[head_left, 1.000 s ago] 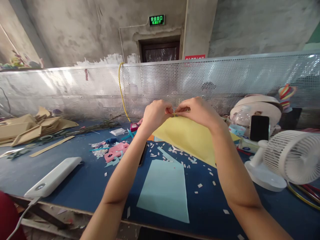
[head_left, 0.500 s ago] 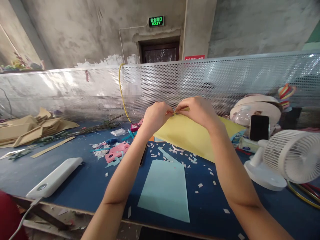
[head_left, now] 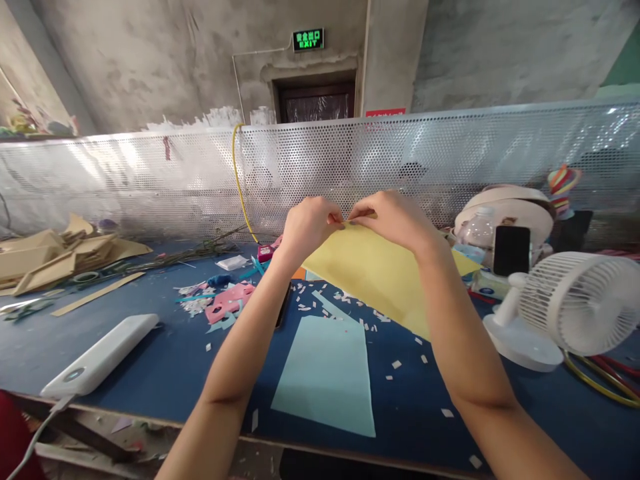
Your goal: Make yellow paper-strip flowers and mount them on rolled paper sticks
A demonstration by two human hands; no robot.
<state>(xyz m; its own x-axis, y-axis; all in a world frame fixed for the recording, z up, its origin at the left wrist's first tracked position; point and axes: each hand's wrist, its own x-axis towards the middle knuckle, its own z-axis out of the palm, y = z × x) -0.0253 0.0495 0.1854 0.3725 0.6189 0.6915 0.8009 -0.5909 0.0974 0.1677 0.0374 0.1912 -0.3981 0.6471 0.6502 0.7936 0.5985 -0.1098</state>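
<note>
A yellow sheet (head_left: 370,273), paper or thin felt, is held up above the far part of the table by its top edge. My left hand (head_left: 313,227) pinches that edge between thumb and fingers. Close beside it, my right hand (head_left: 390,217) grips the same edge, fingertips almost meeting the left ones. The sheet hangs down and spreads to the right behind my right forearm. Below it a light blue sheet (head_left: 325,377) lies flat near the table's front edge. Small white scraps (head_left: 397,365) are scattered around it.
A white fan (head_left: 575,303), a phone (head_left: 511,251) and a clear bottle (head_left: 477,227) stand at right. At left are a white power bank (head_left: 103,353) with a cable, pink scraps (head_left: 230,300) and a pile of tan card pieces (head_left: 75,257). A perforated metal panel (head_left: 190,180) runs behind the blue table.
Both hands keep their pinch on the yellow sheet's edge. The sheet has swung, its lower edge coming slightly nearer and its right corner shifting left. The view has shifted slightly.
</note>
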